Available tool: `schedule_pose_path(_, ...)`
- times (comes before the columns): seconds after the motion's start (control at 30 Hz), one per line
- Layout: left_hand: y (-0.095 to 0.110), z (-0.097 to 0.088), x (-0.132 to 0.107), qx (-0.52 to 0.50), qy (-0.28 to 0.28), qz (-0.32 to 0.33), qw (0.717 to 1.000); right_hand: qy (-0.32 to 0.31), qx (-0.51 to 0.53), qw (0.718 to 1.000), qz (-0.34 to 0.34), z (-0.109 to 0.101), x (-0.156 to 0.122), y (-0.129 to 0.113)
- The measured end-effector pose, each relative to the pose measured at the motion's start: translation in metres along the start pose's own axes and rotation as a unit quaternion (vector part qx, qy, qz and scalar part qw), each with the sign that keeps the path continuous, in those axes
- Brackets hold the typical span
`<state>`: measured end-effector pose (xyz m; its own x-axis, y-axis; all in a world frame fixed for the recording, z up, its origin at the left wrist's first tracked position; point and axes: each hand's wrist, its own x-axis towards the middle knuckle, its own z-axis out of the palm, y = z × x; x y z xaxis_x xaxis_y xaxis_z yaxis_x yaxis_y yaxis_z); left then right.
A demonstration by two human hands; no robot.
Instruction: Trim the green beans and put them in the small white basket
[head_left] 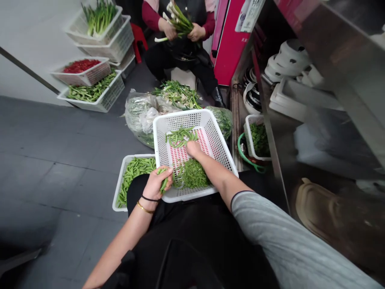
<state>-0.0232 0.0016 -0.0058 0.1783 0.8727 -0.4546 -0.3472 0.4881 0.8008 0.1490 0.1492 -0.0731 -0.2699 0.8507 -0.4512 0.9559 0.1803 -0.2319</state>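
A white perforated basket rests on my lap, holding a few green pea pods at its far end and a heap of green trimmings at its near end. My left hand is closed around several green pods at the basket's near left edge. My right hand reaches into the basket's middle, fingers curled down toward the pods; what they grip is hidden.
A second white basket of pods sits on the floor left of my knee. Plastic bags of greens lie ahead. A seated person's hands hold scallions. Stacked baskets stand far left; a steel counter runs along the right.
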Motion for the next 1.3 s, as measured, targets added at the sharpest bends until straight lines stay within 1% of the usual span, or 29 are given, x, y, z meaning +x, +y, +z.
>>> schedule_pose_path(0.1, -0.003, -0.006, 0.009, 0.005, 0.027, -0.01, 1.0, 0.027, -0.009, 1.0, 0.013, 0.004, -0.01, 0.002)
schedule_pose_path(0.2, -0.013, -0.005, 0.024, 0.032, 0.061, -0.011, 0.998, 0.045, -0.019, 0.999, -0.005, 0.004, -0.041, 0.005)
schedule_pose_path(0.3, -0.026, 0.003, 0.039, 0.058, 0.083, -0.004, 0.995, 0.095, -0.052, 0.991, -0.077, 0.006, -0.087, -0.001)
schedule_pose_path(0.37, -0.031, 0.009, 0.044, 0.051, 0.078, -0.004, 0.996, 0.135, -0.082, 0.977, -0.141, 0.009, -0.114, -0.007)
schedule_pose_path(0.43, -0.032, 0.014, 0.045, 0.035, 0.066, -0.004, 0.997, 0.163, -0.086, 0.965, -0.186, 0.012, -0.132, -0.011)
schedule_pose_path(0.5, -0.029, 0.017, 0.041, 0.019, 0.059, 0.0, 0.998, 0.184, -0.049, 0.961, -0.201, 0.015, -0.138, -0.009)
schedule_pose_path(0.57, -0.024, 0.019, 0.036, -0.001, 0.057, -0.003, 0.998, 0.2, 0.023, 0.959, -0.199, 0.016, -0.137, -0.003)
schedule_pose_path(0.63, -0.019, 0.02, 0.031, -0.017, 0.046, -0.021, 0.999, 0.206, 0.104, 0.947, -0.225, 0.015, -0.136, 0.004)
schedule_pose_path(0.67, -0.018, 0.02, 0.029, -0.019, 0.034, -0.033, 0.999, 0.201, 0.134, 0.937, -0.254, 0.015, -0.136, 0.006)
schedule_pose_path(0.73, -0.017, 0.02, 0.023, -0.009, 0.001, -0.052, 0.999, 0.173, 0.158, 0.917, -0.323, 0.011, -0.141, 0.007)
schedule_pose_path(0.8, -0.019, 0.02, 0.018, 0.002, -0.036, -0.061, 0.998, 0.125, 0.152, 0.909, -0.367, 0.008, -0.15, 0.005)
schedule_pose_path(0.83, -0.02, 0.02, 0.015, 0.006, -0.051, -0.062, 0.997, 0.1, 0.148, 0.91, -0.375, 0.006, -0.155, 0.003)
schedule_pose_path(0.9, -0.021, 0.02, 0.01, 0.019, -0.072, -0.056, 0.996, 0.058, 0.157, 0.913, -0.372, 0.005, -0.162, -0.002)
schedule_pose_path(0.97, -0.022, 0.021, 0.005, 0.044, -0.085, -0.043, 0.994, -0.004, 0.203, 0.906, -0.371, 0.006, -0.166, -0.003)
schedule_pose_path(1.03, -0.022, 0.021, 0.002, 0.061, -0.101, -0.036, 0.992, -0.08, 0.295, 0.882, -0.358, 0.009, -0.164, 0.002)
schedule_pose_path(1.07, -0.021, 0.02, 0.001, 0.062, -0.106, -0.038, 0.992, -0.101, 0.352, 0.867, -0.337, 0.01, -0.161, 0.007)
schedule_pose_path(1.1, -0.02, 0.019, 0.001, 0.06, -0.106, -0.043, 0.992, -0.096, 0.409, 0.856, -0.302, 0.009, -0.158, 0.014)
schedule_pose_path(1.13, -0.019, 0.018, 0.001, 0.057, -0.098, -0.047, 0.992, -0.065, 0.456, 0.849, -0.259, 0.007, -0.155, 0.023)
schedule_pose_path(1.17, -0.017, 0.016, 0.001, 0.056, -0.085, -0.052, 0.993, -0.013, 0.485, 0.848, -0.213, 0.003, -0.153, 0.032)
schedule_pose_path(1.2, -0.016, 0.014, 0.002, 0.058, -0.072, -0.058, 0.994, 0.045, 0.49, 0.853, -0.175, -0.001, -0.151, 0.04)
schedule_pose_path(1.23, -0.016, 0.012, 0.003, 0.06, -0.063, -0.065, 0.994, 0.103, 0.47, 0.864, -0.15, -0.006, -0.15, 0.046)
schedule_pose_path(1.27, -0.016, 0.01, 0.004, 0.061, -0.06, -0.072, 0.994, 0.157, 0.426, 0.88, -0.138, -0.011, -0.151, 0.049)
schedule_pose_path(1.3, -0.016, 0.009, 0.006, 0.061, -0.062, -0.079, 0.993, 0.199, 0.363, 0.899, -0.142, -0.014, -0.153, 0.049)
